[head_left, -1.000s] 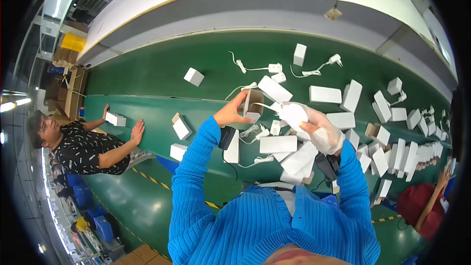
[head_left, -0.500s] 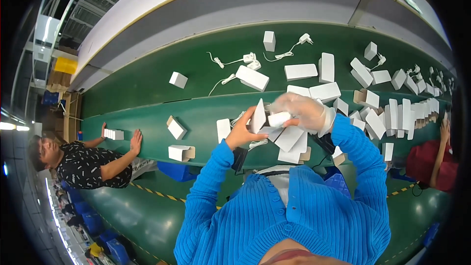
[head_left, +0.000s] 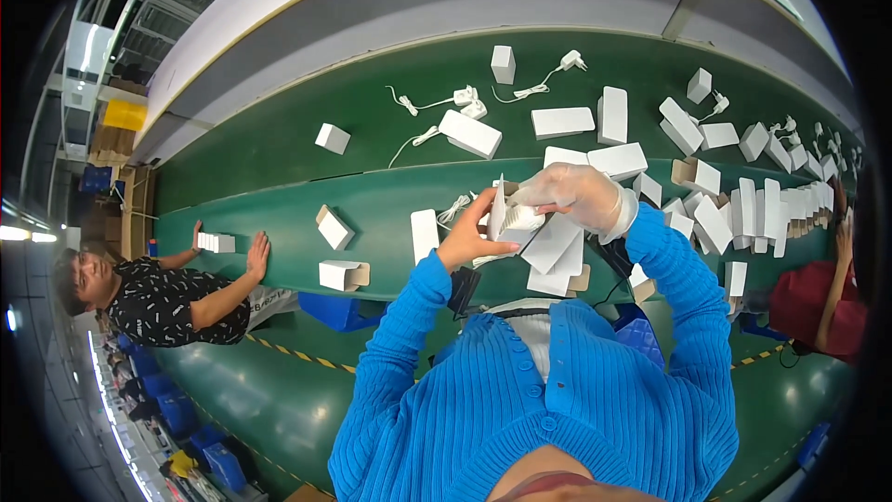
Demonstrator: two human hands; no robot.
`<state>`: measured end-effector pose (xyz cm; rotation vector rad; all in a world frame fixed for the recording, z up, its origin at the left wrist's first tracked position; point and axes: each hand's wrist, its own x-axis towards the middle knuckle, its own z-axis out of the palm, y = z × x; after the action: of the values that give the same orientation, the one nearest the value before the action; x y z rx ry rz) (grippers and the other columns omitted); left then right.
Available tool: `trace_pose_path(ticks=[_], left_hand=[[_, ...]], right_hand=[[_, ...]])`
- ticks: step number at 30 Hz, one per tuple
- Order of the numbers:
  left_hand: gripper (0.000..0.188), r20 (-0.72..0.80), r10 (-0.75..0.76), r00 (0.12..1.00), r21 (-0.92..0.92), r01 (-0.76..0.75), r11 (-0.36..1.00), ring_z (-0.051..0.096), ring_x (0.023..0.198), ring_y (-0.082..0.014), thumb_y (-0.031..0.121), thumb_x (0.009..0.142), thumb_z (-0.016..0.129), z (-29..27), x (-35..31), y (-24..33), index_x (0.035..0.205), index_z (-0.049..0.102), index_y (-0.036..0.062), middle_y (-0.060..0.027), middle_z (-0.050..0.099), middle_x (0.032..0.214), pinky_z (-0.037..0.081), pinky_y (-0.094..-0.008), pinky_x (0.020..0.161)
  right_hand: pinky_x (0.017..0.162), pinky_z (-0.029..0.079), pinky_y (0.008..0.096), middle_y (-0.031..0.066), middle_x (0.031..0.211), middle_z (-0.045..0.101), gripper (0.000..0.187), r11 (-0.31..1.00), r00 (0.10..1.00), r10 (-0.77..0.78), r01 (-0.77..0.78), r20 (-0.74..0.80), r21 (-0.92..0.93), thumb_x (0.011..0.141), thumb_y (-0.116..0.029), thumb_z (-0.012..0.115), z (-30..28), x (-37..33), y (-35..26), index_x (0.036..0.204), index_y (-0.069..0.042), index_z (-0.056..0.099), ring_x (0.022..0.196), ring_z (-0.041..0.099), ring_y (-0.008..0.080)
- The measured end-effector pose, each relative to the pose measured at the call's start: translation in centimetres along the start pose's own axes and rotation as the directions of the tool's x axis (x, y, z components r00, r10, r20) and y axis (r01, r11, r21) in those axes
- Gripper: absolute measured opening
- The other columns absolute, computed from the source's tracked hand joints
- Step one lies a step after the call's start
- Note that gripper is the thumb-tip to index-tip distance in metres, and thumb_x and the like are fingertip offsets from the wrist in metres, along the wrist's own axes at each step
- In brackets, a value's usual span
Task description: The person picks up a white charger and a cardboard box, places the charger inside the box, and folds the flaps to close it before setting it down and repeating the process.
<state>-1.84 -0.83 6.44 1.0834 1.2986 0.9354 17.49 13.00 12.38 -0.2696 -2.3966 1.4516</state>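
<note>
The left hand (head_left: 469,238) grips an unclosed box (head_left: 498,208), the gloved right hand (head_left: 585,197) pinches a white charger (head_left: 526,218) against it, and corded plugs (head_left: 572,60) lie unboxed.

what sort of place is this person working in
Most likely a factory packing line: a long green workbench is scattered with white cartons and white corded plugs, and yellow-and-black floor tape runs alongside it.
</note>
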Motion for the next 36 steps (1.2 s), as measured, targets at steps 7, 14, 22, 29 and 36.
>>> trace_pose_path(ticks=[7, 14, 22, 29, 36], left_hand=[[0.093, -0.042, 0.039, 0.998, 0.026, -0.038, 0.999, 0.045, 0.119, -0.0207, 0.015, 0.059, 0.084, 1.2, 0.4, -1.6, 0.136, 0.032, 0.0096, -0.0066, 0.045, 0.129, 0.043, -0.0359, 0.091], [0.093, -0.007, 0.063, 0.998, 0.082, -0.062, 0.995, 0.048, 0.115, -0.0197, 0.016, 0.057, 0.085, 0.5, 0.3, -0.4, 0.135, 0.034, 0.0090, -0.0062, 0.048, 0.126, 0.044, -0.0346, 0.091], [0.082, -0.030, 0.174, 0.984, -0.045, -0.176, 0.983, 0.050, 0.113, -0.0219, 0.019, 0.064, 0.082, 0.9, 0.2, 0.0, 0.132, 0.038, 0.0052, -0.0095, 0.050, 0.122, 0.044, -0.0348, 0.091], [0.051, -0.213, -0.001, 0.977, -0.568, -0.123, 0.814, 0.048, 0.113, -0.0235, 0.027, 0.082, 0.066, 2.9, 0.4, -2.6, 0.124, 0.048, 0.0044, -0.0095, 0.052, 0.118, 0.038, -0.0374, 0.095], [0.028, -0.330, 0.742, 0.584, 0.905, -0.027, 0.424, 0.047, 0.112, -0.0214, 0.020, 0.084, 0.059, 4.3, -1.0, 4.3, 0.110, 0.060, 0.0082, -0.0025, 0.057, 0.108, 0.025, -0.0456, 0.101]], right_hand=[[0.072, 0.052, 0.0309, 0.0088, 0.095, 0.062, 0.033, 0.894, 0.957, -0.277, 0.289, 0.085, -0.341, 0.072, -0.002, 0.063, 2.4, 0.9, 1.2, 0.104, -0.010, 0.064, 0.085, 0.061, 0.0273], [0.068, 0.051, 0.0329, 0.0076, 0.094, 0.063, 0.026, 0.991, 0.993, -0.114, 0.112, -0.023, -0.079, 0.069, -0.006, 0.065, 1.4, -0.1, 1.6, 0.094, -0.009, 0.065, 0.081, 0.062, 0.0286], [0.085, 0.048, 0.0337, 0.0110, 0.114, 0.058, 0.043, 0.747, 0.983, -0.031, 0.142, 0.179, -0.650, 0.070, -0.005, 0.064, 2.9, 0.2, -0.1, 0.112, -0.012, 0.061, 0.097, 0.059, 0.0292], [0.100, 0.036, 0.0347, 0.0171, 0.141, 0.033, 0.085, 0.784, 0.913, 0.284, -0.045, -0.294, 0.619, 0.076, -0.023, 0.071, 9.3, -2.6, 3.2, 0.144, -0.015, 0.021, 0.122, 0.042, 0.0289], [0.101, 0.034, 0.0337, 0.0140, 0.139, 0.035, 0.082, 0.898, 0.787, 0.312, -0.061, -0.532, 0.436, 0.078, -0.008, 0.067, 10.3, -2.5, 0.3, 0.144, -0.010, 0.018, 0.123, 0.040, 0.0239]])
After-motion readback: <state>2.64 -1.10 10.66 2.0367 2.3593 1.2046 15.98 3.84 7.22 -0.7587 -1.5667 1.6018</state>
